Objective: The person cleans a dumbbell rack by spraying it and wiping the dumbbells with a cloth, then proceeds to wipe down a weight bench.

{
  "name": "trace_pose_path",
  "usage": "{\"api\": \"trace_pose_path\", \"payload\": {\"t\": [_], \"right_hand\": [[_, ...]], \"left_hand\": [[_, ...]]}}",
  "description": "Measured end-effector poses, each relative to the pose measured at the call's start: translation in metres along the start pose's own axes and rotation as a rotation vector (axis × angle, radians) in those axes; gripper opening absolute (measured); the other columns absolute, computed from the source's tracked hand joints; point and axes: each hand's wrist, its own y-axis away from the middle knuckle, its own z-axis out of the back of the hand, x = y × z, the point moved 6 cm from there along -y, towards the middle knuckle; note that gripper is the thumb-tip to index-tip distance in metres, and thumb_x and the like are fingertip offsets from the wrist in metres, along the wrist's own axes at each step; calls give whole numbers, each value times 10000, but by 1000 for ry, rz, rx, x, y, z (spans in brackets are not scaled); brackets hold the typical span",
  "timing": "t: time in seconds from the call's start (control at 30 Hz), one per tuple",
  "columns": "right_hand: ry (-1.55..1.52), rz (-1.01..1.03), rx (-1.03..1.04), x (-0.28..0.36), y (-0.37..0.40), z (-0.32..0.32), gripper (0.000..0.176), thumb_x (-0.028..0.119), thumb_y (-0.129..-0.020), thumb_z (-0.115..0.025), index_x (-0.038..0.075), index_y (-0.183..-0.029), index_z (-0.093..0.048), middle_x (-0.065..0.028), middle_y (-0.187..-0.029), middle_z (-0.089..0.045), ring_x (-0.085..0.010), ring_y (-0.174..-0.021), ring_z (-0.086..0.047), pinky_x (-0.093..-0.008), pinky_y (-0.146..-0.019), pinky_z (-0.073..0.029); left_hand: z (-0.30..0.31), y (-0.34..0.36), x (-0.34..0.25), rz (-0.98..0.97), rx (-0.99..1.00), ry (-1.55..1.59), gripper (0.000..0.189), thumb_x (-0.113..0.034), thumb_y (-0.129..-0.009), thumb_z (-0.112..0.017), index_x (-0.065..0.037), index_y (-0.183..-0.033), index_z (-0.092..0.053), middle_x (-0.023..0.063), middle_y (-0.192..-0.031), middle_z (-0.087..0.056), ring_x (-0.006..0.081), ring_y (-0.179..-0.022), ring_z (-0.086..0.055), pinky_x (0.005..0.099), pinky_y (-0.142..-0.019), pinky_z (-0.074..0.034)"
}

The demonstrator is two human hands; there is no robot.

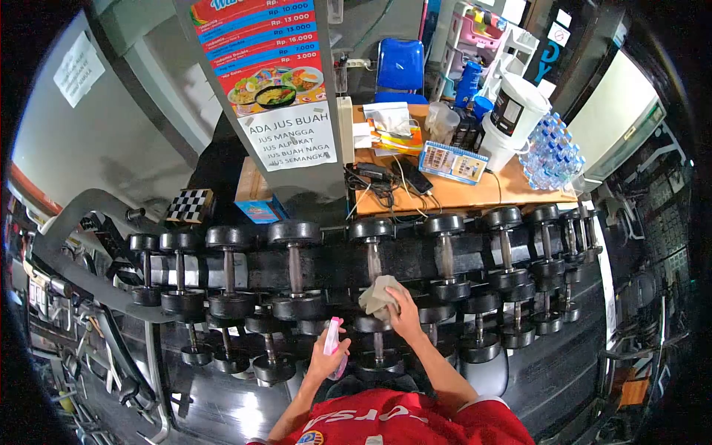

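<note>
My left hand [324, 362] is wrapped round a spray bottle [333, 335] with a white and pink trigger head, held in front of the rack. In my right hand [404, 314] is a bunched grey-beige cloth [380, 297]. The cloth lies over the near end of a black dumbbell [374, 257] on the upper tier, hiding part of it. That dumbbell's grey handle and far head show beyond the cloth. To its left rests another dumbbell [296, 271], and to its right a further dumbbell [445, 256].
Two tiers of dumbbells line the black rack [259, 271]. Behind it, a wooden table [460, 194] carries cables, a desk calendar [453, 162], white buckets [515, 107] and bottled water [552, 154]. A menu sign [267, 81] stands at the back left; gym machines [96, 334] flank the left side.
</note>
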Motion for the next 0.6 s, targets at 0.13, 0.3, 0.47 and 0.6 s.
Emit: {"api": "trace_pose_path", "payload": {"t": [0.13, 0.3, 0.47, 0.6], "right_hand": [[-110, -92, -195, -16, 6, 1, 393, -19, -859, -524, 38, -1247, -494, -211, -1231, -522, -400, -1150, -504, -389, -965, -409], [-106, -238, -286, -22, 11, 7, 390, -5, -858, -507, 20, -1246, -489, -193, -1181, -559, -368, -1129, -532, -390, -978, -399], [336, 177, -139, 26, -18, 18, 441, 23, -818, -561, 116, -1248, -528, -134, -1199, -558, -333, -1175, -504, -457, -1018, -382], [548, 436, 262, 67, -33, -34, 445, 124, -751, -615, 180, -1191, -577, -92, -1136, -565, -271, -1239, -439, -465, -1097, -278]], "left_hand": [[2, 6, -5, -103, -61, -35, 463, -33, -844, -643, -21, -1275, -475, 65, -1068, -577, 106, -631, -595, 256, -563, -494], [11, 16, 11, -33, -93, 25, 423, -6, -834, -630, 3, -1233, -489, 84, -1138, -569, 117, -640, -607, 263, -573, -505], [12, 24, 8, -39, -121, 44, 388, -7, -834, -631, 6, -1199, -500, 95, -1156, -564, 123, -640, -611, 264, -570, -505], [10, 25, 17, -65, -147, 75, 418, -9, -833, -639, -2, -1222, -489, 83, -1117, -568, 122, -628, -604, 262, -573, -503]]}}
